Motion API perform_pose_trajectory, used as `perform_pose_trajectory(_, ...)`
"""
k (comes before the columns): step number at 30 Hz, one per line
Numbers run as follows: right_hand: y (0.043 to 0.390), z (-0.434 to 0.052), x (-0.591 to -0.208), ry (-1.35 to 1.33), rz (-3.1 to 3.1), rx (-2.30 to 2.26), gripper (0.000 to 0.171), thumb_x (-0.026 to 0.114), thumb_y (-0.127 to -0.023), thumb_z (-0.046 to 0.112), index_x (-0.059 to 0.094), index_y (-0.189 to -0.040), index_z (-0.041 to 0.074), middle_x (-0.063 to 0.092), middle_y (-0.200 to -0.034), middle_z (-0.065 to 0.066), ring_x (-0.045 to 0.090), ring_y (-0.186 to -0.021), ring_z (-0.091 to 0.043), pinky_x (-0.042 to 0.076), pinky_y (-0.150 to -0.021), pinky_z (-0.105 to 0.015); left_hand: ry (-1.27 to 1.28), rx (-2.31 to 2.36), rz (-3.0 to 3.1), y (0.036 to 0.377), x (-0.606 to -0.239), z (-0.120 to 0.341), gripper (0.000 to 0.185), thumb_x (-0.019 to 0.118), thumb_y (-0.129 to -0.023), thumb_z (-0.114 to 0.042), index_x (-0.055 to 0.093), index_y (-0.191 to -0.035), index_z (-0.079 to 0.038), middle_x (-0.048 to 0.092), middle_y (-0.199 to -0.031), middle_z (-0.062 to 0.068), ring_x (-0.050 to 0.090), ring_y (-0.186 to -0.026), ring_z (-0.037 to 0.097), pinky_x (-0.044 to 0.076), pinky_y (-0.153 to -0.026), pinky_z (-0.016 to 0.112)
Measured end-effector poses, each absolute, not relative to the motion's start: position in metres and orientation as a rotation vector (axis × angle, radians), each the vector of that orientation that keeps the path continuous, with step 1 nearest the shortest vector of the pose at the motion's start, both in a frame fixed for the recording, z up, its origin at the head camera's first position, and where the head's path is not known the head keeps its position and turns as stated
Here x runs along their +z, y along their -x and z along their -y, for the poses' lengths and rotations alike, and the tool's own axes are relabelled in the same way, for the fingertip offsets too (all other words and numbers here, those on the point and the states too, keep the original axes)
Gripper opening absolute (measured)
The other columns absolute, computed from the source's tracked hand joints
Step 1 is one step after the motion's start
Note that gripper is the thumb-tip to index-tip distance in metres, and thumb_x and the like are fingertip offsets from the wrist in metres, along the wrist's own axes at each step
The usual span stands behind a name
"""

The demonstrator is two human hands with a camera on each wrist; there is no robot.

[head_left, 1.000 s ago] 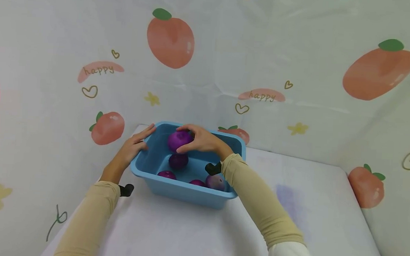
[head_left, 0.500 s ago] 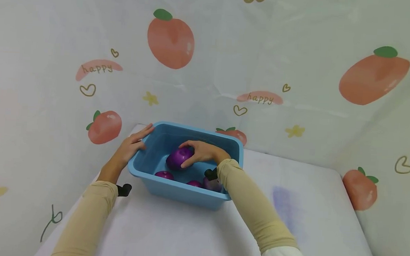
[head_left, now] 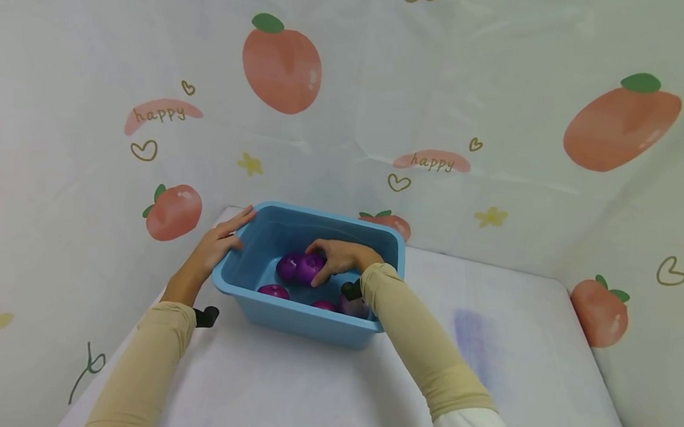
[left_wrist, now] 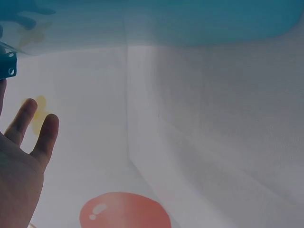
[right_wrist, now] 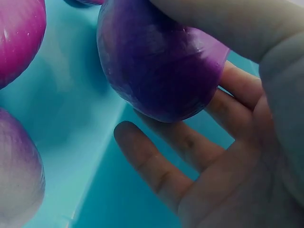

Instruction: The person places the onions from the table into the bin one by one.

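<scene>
A blue plastic tub (head_left: 313, 325) stands on the white table near the back left corner. Several purple onions lie in it. My right hand (head_left: 336, 257) reaches down inside the tub and holds one purple onion (head_left: 310, 268) (right_wrist: 156, 66) low against another onion (head_left: 287, 266). In the right wrist view the thumb lies over the onion and the fingers (right_wrist: 190, 142) curve under it, above the tub floor (right_wrist: 61, 118). My left hand (head_left: 218, 246) rests with straight fingers against the tub's left rim; its fingers (left_wrist: 42, 133) show spread in the left wrist view.
More onions (head_left: 274, 292) (head_left: 356, 306) lie along the tub's near wall. Peach-printed sheets (head_left: 283, 62) hang close behind and to both sides. The white tabletop (head_left: 503, 351) extends to the right and front of the tub.
My right hand has brought the purple onion down from above the tub's rim to the bottom, beside another onion. The left hand has stayed on the rim.
</scene>
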State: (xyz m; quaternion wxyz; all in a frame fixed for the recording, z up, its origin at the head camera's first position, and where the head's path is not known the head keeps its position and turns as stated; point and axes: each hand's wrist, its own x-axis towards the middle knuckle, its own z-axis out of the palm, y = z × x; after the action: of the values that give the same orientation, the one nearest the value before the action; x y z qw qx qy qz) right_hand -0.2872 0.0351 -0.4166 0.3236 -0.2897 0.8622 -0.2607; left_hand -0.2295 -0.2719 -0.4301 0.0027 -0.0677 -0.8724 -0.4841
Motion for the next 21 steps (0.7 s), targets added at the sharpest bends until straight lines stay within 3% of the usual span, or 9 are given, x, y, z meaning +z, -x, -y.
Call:
perform_pose_trajectory(11, 0.2884, -0.0343, -0.4182, 0.786, -2.256, -0.653, 0.088, 0.081, -0.083, 0.037, 0.037, -0.156, 0.016, 0.044, -0.159, -0.009, 0.04, -0.149, -0.026, 0.032, -0.126, -0.046, 0.199, -1.523, 2.742, 0.23, -0.4355, 0.2726, 0.07, 0.05, -0.092, -0.011, 0.039, -0.157, -0.033, 0.024, -0.171, -0.005, 0.019, -0.157, 0.046, 0.03, -0.114, 0.075)
perform_pose_trajectory(17, 0.2901, -0.0354, -0.4172, 0.731, -2.206, -0.693, 0.086, 0.08, -0.086, 0.032, 0.036, -0.157, 0.014, 0.046, -0.157, -0.015, 0.047, -0.144, -0.03, 0.05, -0.111, -0.045, 0.212, -1.517, 2.737, 0.2303, -0.4322, 0.2715, 0.07, 0.05, -0.092, -0.011, 0.038, -0.158, -0.031, 0.023, -0.171, -0.004, 0.019, -0.158, 0.045, 0.03, -0.115, 0.075)
perform_pose_trajectory(21, 0.2907, -0.0356, -0.4192, 0.723, -2.172, -0.713, 0.083, 0.078, -0.087, 0.031, 0.037, -0.156, 0.011, 0.049, -0.154, -0.017, 0.052, -0.138, -0.03, 0.055, -0.105, -0.042, 0.221, -1.497, 2.745, 0.23, -0.4313, 0.2719, 0.069, 0.05, -0.092, -0.011, 0.039, -0.158, -0.029, 0.023, -0.171, -0.002, 0.019, -0.157, 0.046, 0.029, -0.115, 0.075)
